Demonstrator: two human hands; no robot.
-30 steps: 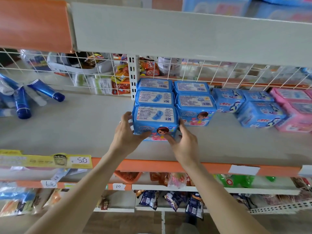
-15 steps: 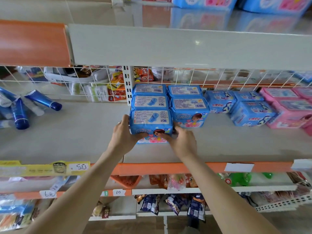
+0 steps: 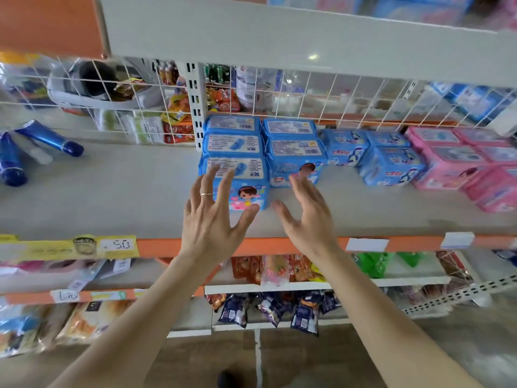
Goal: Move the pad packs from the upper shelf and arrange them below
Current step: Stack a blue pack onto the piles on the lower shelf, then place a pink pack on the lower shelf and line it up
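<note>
Blue pad packs stand in two rows on the grey shelf (image 3: 112,191). The front pack of the left row (image 3: 246,186) shows a cartoon girl; two more blue packs (image 3: 233,142) line up behind it. The right row's front pack (image 3: 296,163) has another behind it. My left hand (image 3: 212,217) hovers with fingers spread just in front of the left front pack, holding nothing. My right hand (image 3: 307,217) is spread open beside it, in front of the right row. More blue packs (image 3: 419,9) lie blurred on the upper shelf at top right.
Lighter blue packs (image 3: 389,166) and pink packs (image 3: 458,169) fill the shelf's right side. Blue tubes (image 3: 50,138) lie at the far left. A white wire grid (image 3: 307,96) backs the shelf. An orange front edge (image 3: 279,245) carries price labels; snack bags (image 3: 274,270) hang below.
Both hands have let go of the front left pack and drawn back toward me with fingers spread. The pack stays on the shelf. The camera has tilted up slightly.
</note>
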